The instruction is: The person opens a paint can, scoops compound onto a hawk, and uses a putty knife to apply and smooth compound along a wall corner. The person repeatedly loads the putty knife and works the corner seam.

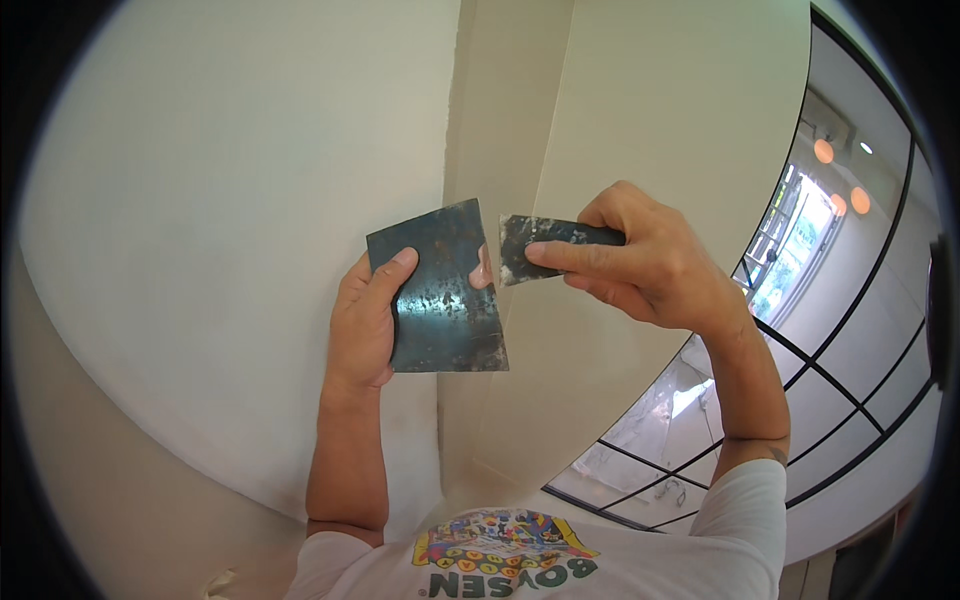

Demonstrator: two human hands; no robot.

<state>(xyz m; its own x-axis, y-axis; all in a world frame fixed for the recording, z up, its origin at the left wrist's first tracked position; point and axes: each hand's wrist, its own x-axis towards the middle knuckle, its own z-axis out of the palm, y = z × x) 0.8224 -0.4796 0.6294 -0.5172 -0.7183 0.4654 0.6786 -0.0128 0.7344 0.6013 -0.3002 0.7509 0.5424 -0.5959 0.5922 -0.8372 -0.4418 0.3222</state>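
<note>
My left hand (362,320) grips a dark rectangular metal plate (440,295), thumb on its front face and fingers behind it. The plate is smeared with pale putty marks and held upright in front of a white wall corner (455,150). My right hand (640,262) holds a smaller dark scraper blade (540,245), pinched between thumb and forefinger. Its putty-stained left end touches or nearly touches the plate's upper right edge. Both hands are raised at chest height, close together.
White walls (230,200) fill the left and centre, meeting at a vertical corner. At the right a black-framed glass partition (840,340) curves away, with round ceiling lights (824,150) and a bright window beyond. My white printed shirt (520,560) shows at the bottom.
</note>
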